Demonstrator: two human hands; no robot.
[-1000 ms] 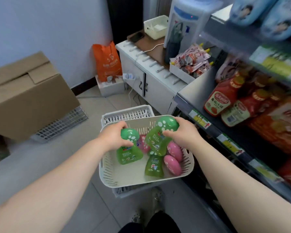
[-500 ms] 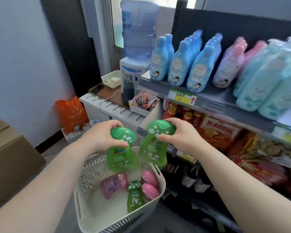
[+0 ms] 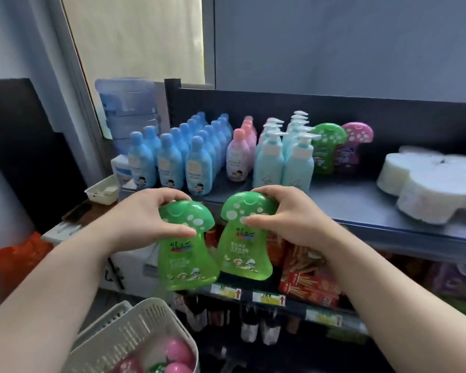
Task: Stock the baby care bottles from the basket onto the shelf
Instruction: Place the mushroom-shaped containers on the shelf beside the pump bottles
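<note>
My left hand (image 3: pixel 143 219) grips the cap of a green mushroom-shaped bottle (image 3: pixel 186 254). My right hand (image 3: pixel 288 216) grips the cap of a second green mushroom bottle (image 3: pixel 244 251). Both bottles hang upright side by side, in front of the dark top shelf (image 3: pixel 361 200) and just below its front edge. On that shelf stand a green mushroom bottle (image 3: pixel 324 149) and a purple one (image 3: pixel 353 146). The white basket (image 3: pixel 135 335) sits at the bottom left with pink and green bottles inside.
Blue bottles (image 3: pixel 170 160), pink bottles (image 3: pixel 238 154) and pale pump bottles (image 3: pixel 283 157) fill the shelf's left part. Toilet paper packs (image 3: pixel 428 181) lie at its right. Snack boxes (image 3: pixel 310 278) fill the shelf below. A water dispenser (image 3: pixel 127 111) stands at the left.
Both hands have lifted the two green bottles out of the basket up to the top shelf's height. The view has tilted upward, and the basket now lies at the bottom edge.
</note>
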